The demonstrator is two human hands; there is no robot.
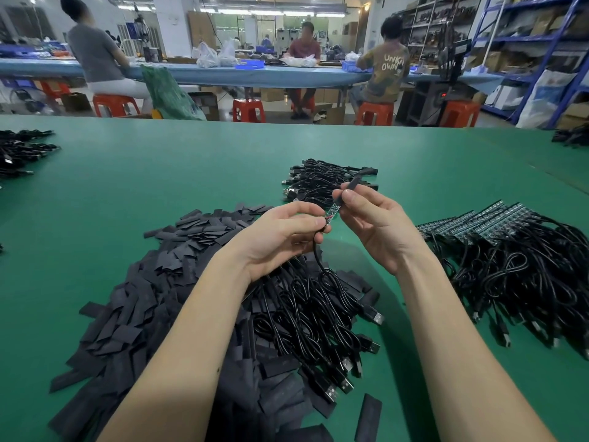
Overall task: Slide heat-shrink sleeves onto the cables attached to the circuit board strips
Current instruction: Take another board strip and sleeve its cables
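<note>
- Circuit board strip (332,213): held in the air above the worktop, between both hands; partly bare, its far end entering a sleeve.
- Heat-shrink sleeve (350,184): black, pinched by the right hand (373,228), about part-way onto the strip by the look of it; not yet seated.
- Left hand (280,240): grip closed on the cable (318,250) just below the strip.
- Loose sleeves (178,282): a large black heap at left, unused; supply is plentiful.
- Cable bundle (312,307): under the wrists, USB plugs showing; whether sleeved, cannot tell.
- Strips with cables (497,231): a fanned stack at right, boards bare, judged still to do.
- Far pile (322,180): cables behind the hands, possibly finished; unclear.
- Worktop (159,173): green mat.
- Progress: mid-batch; much remains.
</note>
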